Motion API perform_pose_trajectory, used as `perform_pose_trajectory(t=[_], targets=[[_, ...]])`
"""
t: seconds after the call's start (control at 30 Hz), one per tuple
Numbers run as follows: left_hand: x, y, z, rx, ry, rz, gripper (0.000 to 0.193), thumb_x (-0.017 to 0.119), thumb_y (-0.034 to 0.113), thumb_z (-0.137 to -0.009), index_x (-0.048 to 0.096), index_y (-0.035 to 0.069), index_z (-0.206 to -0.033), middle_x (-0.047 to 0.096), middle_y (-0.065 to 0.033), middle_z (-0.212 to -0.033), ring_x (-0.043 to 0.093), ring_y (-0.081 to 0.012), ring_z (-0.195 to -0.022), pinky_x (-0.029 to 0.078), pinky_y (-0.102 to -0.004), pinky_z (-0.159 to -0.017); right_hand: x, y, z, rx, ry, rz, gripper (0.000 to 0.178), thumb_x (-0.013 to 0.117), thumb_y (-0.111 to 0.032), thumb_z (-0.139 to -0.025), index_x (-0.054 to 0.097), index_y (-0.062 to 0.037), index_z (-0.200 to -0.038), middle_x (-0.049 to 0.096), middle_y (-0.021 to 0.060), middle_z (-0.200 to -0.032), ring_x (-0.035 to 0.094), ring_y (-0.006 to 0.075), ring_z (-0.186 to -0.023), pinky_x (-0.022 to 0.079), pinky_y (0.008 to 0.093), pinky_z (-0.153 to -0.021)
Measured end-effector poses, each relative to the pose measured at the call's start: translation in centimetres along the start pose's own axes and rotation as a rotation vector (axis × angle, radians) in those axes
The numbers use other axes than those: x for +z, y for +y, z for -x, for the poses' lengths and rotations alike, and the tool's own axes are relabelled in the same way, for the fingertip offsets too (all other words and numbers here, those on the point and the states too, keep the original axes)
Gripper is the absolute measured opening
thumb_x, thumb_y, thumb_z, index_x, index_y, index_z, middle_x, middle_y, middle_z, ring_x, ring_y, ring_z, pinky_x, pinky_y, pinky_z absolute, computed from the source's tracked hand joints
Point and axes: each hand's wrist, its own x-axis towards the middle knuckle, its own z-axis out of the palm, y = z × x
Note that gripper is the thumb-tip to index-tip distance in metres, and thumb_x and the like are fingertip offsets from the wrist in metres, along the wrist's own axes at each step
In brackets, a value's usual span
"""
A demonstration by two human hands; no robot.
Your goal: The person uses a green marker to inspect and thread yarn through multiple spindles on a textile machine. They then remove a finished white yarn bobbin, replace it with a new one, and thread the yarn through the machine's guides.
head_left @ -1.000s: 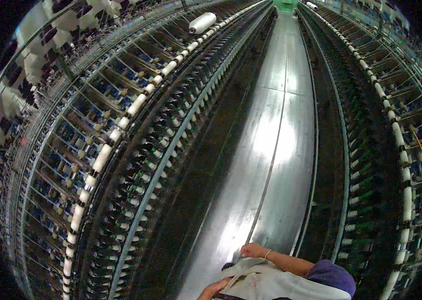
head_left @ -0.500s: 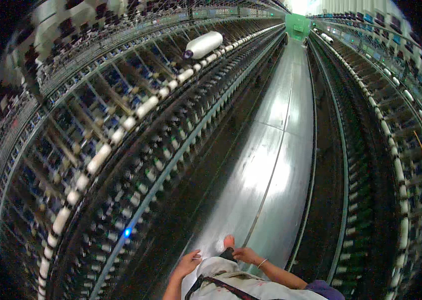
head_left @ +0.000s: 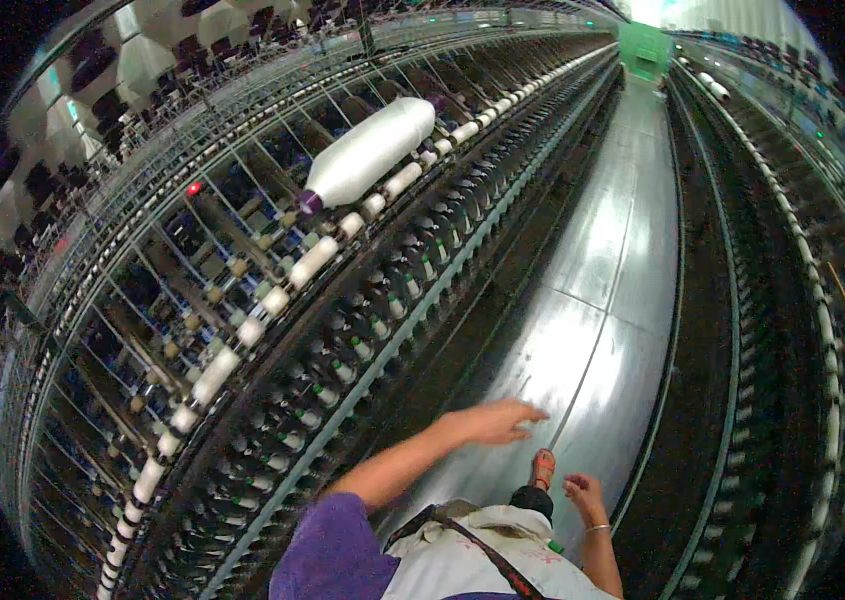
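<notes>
Head view: see white bobbin ahead-left of left hand, nearer it than right hand, long axis along white rollers; fingers loosely apart on both, empty.

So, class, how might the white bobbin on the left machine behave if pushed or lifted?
The white bobbin would probably roll if pushed sideways: it is rounded and lies on its side. It likely stays stiff when lifted, as a purple core end juts out. Its white covering looks like wound fibre, so it might dent.
</notes>
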Motion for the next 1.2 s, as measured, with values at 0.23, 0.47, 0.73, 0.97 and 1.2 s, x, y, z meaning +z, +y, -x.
perform_pose_trajectory(t=[0.23,0.47,0.73,0.97,1.2], targets=[[-28.2,-6.2,-12.2,0.042,0.909,-0.406,0.041,0.065,0.007,-0.078,0.055,0.0,-0.118,0.056,-0.0168,-0.123,0.052,-0.0316,-0.116,0.04,-0.0368,-0.1,-12.5,-9.4,-23.4,-0.084,-0.116,0.103,0.015,0.066,-0.007,-0.083,0.067,0.0028,-0.094,0.065,0.0053,-0.075,0.058,0.0121,-0.061,0.048,0.0262,-0.056],[-54.4,-10.0,-12.8,-0.457,1.409,-0.646,0.059,0.062,0.03,-0.084,0.047,0.0,-0.132,0.047,-0.0203,-0.135,0.043,-0.0335,-0.127,0.032,-0.0384,-0.108,-2.8,-40.9,-44.4,-0.701,-0.343,0.425,0.018,0.067,-0.013,-0.082,0.067,-0.0015,-0.096,0.067,0.0123,-0.088,0.064,0.0205,-0.074,0.051,0.0301,-0.07],[-67.3,-11.9,-9.9,-0.572,1.577,-0.665,0.077,0.056,0.023,-0.09,0.01,0.001,-0.147,0.02,-0.0231,-0.15,0.02,-0.0341,-0.14,0.021,-0.0372,-0.113,22.2,-69.3,-49.2,-1.466,-0.735,0.021,0.017,0.055,-0.008,-0.091,0.063,0.0003,-0.103,0.065,0.0056,-0.09,0.06,0.0122,-0.081,0.049,0.0263,-0.073],[-67.2,-12.3,-8.3,-0.42,1.56,-0.589,0.073,0.05,0.005,-0.089,0.008,0.003,-0.148,0.016,-0.022,-0.152,0.017,-0.0304,-0.141,0.018,-0.0358,-0.113,42.7,-84.9,-50.5,-1.426,-0.5,-0.297,0.033,0.054,-0.008,-0.088,0.056,0.0034,-0.119,0.067,0.0156,-0.092,0.064,0.0248,-0.079,0.051,0.033,-0.073],[-65.5,-14.9,-7.7,-0.652,1.588,-0.519,0.064,0.047,-0.005,-0.085,0.023,0.003,-0.144,0.037,-0.019,-0.141,0.041,-0.0292,-0.129,0.036,-0.0358,-0.104,54.9,-92.4,-54.7,-1.58,-0.026,0.484,0.03,0.061,-0.022,-0.081,0.067,0.003,-0.096,0.068,0.0156,-0.085,0.06,0.0298,-0.1,0.046,0.0432,-0.088]])
